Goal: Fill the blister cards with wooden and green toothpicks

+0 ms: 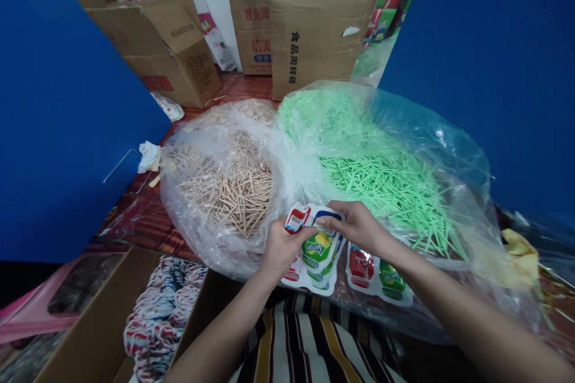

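Observation:
My left hand (283, 246) is closed around the left side of several flat, shaped packets (318, 248) printed with green Sprite and red cola cups. My right hand (357, 224) pinches the upper edge of these packets between thumb and fingers. A red and white piece with a barcode (296, 218) shows above my left thumb. More printed packets (393, 280) lie just below my right wrist. Beyond my hands, tan sticks (245, 194) fill a clear plastic bag on the left, and bright green sticks (386, 185) fill another on the right.
At lower left, an open cardboard box (92, 317) holds many bundled printed packets (164, 317). Cardboard cartons (321, 39) stand at the back of the reddish-brown table (150, 215). A yellow cloth-like piece (521, 254) lies at right. Blue panels (494, 54) flank both sides.

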Demonstrator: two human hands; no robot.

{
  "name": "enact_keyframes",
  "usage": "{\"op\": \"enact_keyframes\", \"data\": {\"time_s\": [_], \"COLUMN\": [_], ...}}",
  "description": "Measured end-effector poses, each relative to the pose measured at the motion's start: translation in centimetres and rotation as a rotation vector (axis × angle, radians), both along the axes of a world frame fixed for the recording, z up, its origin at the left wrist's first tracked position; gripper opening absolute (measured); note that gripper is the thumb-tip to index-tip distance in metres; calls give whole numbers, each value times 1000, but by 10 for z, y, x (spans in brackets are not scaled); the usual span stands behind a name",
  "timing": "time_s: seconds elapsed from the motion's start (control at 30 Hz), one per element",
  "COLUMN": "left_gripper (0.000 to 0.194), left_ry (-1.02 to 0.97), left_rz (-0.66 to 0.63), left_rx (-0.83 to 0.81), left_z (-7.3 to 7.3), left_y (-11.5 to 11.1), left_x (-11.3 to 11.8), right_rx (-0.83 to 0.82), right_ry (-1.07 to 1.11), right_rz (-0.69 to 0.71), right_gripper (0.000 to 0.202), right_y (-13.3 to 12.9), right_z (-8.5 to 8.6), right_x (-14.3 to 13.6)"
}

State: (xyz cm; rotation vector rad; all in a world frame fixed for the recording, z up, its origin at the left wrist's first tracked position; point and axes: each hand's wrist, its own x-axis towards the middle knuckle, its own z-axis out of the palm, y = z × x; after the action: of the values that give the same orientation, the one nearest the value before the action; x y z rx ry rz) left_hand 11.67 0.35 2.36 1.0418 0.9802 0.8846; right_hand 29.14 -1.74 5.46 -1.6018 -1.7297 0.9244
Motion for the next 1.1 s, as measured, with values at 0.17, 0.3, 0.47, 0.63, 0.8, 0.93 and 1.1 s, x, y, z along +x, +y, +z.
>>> {"op": "enact_keyframes", "data": {"time_s": [0.17,0.3,0.47,0.63,0.8,0.93,1.1], "left_gripper": [24,30,27,28,30,30,30], "left_ry": [21,-31,61,70,85,82,70], "left_rz": [-75,-140,-73,-15,-4,4,20], "left_rx": [-17,-121,-105,-115,-120,-107,-101], "left_z": [3,-1,-8,-10,-10,-13,-18], "left_y": [-3,-4,-5,-7,-12,-11,-8], "left_x": [1,2,2,3,7,4,0], "right_rx": [30,52,2,-207,-303,-340,-367], "right_ry": [66,99,181,-707,-874,-873,-856], "right_rz": [-45,-54,19,-402,-474,-405,-316], "right_gripper": [39,42,44,61,66,58,36], "right_y": [-6,-13,-9,29,69,85,90], "right_z": [-7,-10,-2,1,-23,-31,-31], "right_x": [0,-5,21,82,91,87,95]}}
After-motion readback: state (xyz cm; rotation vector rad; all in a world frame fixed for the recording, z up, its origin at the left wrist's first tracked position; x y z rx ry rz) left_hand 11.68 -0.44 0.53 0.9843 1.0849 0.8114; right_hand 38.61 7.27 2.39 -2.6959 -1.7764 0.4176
